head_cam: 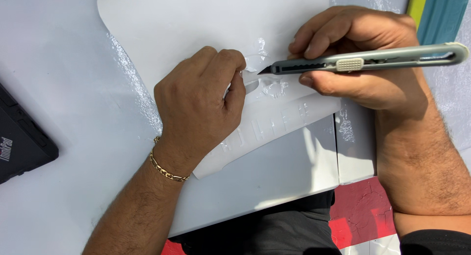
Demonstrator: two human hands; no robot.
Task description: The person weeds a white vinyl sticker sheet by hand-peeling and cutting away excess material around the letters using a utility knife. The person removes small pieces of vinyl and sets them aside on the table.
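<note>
My right hand grips a slim grey utility knife lying almost level, its blade tip pointing left at the sheet. My left hand, with a gold chain bracelet at the wrist, is curled with thumb and forefinger pinching a small piece of clear film just left of the blade tip. Under both hands lies a white vinyl sheet with cut-out letter shapes along its lower strip. Wrinkled bits of peeled film sit near the blade.
The sheet rests on a white glossy table. A black laptop corner sits at the left edge. Red-and-white floor shows below the table edge; a yellow-and-teal stripe is at top right.
</note>
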